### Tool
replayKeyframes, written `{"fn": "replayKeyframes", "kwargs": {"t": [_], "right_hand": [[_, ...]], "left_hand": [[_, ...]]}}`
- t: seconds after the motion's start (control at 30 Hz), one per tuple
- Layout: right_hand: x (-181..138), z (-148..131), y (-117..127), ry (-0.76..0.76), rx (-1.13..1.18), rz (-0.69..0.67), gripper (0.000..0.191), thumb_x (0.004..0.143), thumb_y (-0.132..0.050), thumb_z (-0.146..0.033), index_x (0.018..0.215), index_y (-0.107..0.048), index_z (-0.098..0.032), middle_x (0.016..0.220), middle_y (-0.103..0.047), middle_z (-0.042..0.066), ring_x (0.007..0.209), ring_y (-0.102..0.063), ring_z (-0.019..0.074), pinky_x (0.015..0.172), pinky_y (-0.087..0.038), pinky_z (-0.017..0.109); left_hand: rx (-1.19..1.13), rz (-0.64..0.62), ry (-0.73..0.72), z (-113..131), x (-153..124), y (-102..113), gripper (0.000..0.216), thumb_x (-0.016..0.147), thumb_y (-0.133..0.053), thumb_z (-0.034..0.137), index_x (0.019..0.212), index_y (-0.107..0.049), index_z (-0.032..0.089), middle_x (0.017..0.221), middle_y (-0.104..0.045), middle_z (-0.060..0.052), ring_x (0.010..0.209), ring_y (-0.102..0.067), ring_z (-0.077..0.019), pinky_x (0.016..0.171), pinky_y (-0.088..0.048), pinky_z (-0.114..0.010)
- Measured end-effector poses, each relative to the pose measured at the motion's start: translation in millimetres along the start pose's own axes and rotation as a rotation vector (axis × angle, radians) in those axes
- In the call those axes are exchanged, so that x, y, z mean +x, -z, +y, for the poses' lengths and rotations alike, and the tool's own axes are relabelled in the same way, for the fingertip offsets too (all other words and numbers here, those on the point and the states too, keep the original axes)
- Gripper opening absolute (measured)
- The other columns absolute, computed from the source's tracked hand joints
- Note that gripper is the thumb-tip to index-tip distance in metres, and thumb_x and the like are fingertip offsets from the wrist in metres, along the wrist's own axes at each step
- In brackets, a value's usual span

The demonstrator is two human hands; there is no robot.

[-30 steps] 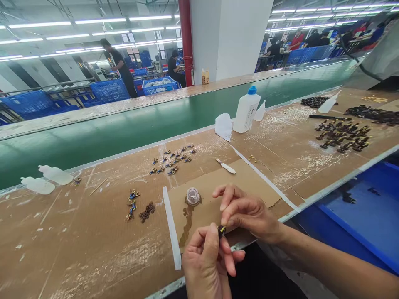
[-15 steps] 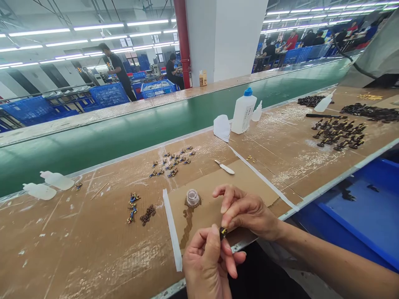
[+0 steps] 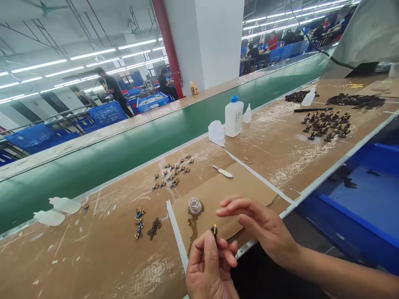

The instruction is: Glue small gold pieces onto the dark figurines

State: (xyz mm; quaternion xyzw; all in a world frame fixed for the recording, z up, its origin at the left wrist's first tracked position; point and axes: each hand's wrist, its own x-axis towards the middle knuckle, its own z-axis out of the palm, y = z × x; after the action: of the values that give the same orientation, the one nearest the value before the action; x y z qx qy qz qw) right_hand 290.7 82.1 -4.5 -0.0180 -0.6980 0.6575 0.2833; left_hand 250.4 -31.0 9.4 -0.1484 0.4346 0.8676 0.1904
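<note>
Between thumb and fingers, my left hand [image 3: 209,265] pinches a small dark figurine part [image 3: 214,229] with a yellow strip on its upper side. Its lower portion is hidden by the fingers. To the right, my right hand [image 3: 264,226] is apart from it, fingers stretched out and holding nothing. Beyond the hands a small clear cup [image 3: 195,206] sits on a brown cardboard sheet [image 3: 215,193], beside a wet brown streak. A white-handled knife [image 3: 225,172] lies farther back on the same sheet.
Small blue-and-yellow figurines [image 3: 171,174] lie in groups on the left, near dark rings [image 3: 154,228]. A blue-capped bottle [image 3: 233,116] stands behind the sheet. Dark figurines [image 3: 327,124] cluster at right, above a blue bin [image 3: 358,203]. A green conveyor belt [image 3: 140,153] runs behind the bench.
My right hand has let go of the dark part and moved right, its fingers opening out. My left hand still holds the part. The camera view has tilted and shifted.
</note>
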Motion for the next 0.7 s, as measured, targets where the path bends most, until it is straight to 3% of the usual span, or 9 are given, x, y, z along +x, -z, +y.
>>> {"fn": "replayKeyframes", "kwargs": {"t": [0.17,0.3,0.4,0.5,0.7], "right_hand": [[-14.7,-10.9,-6.1,0.054,-0.12,-0.039,0.019,0.095,-0.038,-0.021,0.109,-0.052,-0.025,0.11,-0.065,0.006,0.124,-0.043,0.0148,0.102,-0.04,0.037],[-13.9,-16.4,-4.6,-0.023,-0.069,-0.075,0.018,0.096,-0.038,-0.022,0.109,-0.051,-0.021,0.114,-0.062,0.008,0.125,-0.044,0.0153,0.098,-0.045,0.033],[-15.6,-19.5,-4.9,-0.156,0.073,-0.07,0.019,0.096,-0.038,-0.028,0.108,-0.05,-0.019,0.119,-0.058,0.01,0.113,-0.056,0.016,0.076,-0.054,0.022],[-18.5,-20.5,-6.8,-0.275,0.23,-0.066,0.021,0.095,-0.041,-0.033,0.11,-0.047,-0.019,0.117,-0.06,0.011,0.101,-0.063,0.0158,0.059,-0.051,0.016],[-24.1,-17.9,-9.2,-0.327,0.322,-0.018,0.024,0.094,-0.045,-0.035,0.109,-0.047,-0.017,0.105,-0.068,0.01,0.092,-0.065,0.0144,0.061,-0.05,0.018]], "left_hand": [[-0.008,-0.032,0.01,-3.8,-4.8,2.1,0.026,0.06,-0.08,0.034,0.062,-0.062,0.015,0.056,-0.063,0.002,0.038,-0.05,-0.0023,0.055,-0.055,-0.02],[0.012,-0.049,0.036,-5.9,-10.8,2.1,0.014,0.072,-0.07,0.028,0.067,-0.065,0.016,0.056,-0.063,0.002,0.039,-0.051,-0.003,0.057,-0.055,-0.021],[0.052,-0.064,0.043,-7.6,-15.1,1.9,0.014,0.076,-0.066,0.024,0.065,-0.066,0.016,0.056,-0.063,0.001,0.039,-0.052,-0.0034,0.058,-0.055,-0.02],[0.1,-0.077,0.013,-9.7,-18.7,2.3,0.016,0.076,-0.066,0.025,0.063,-0.064,0.016,0.056,-0.063,0.002,0.039,-0.052,-0.0041,0.057,-0.055,-0.02],[0.202,-0.063,-0.083,-12.6,-23.5,2.6,0.019,0.081,-0.06,0.023,0.063,-0.062,0.017,0.056,-0.063,0.003,0.04,-0.052,-0.0042,0.058,-0.055,-0.021]]}}
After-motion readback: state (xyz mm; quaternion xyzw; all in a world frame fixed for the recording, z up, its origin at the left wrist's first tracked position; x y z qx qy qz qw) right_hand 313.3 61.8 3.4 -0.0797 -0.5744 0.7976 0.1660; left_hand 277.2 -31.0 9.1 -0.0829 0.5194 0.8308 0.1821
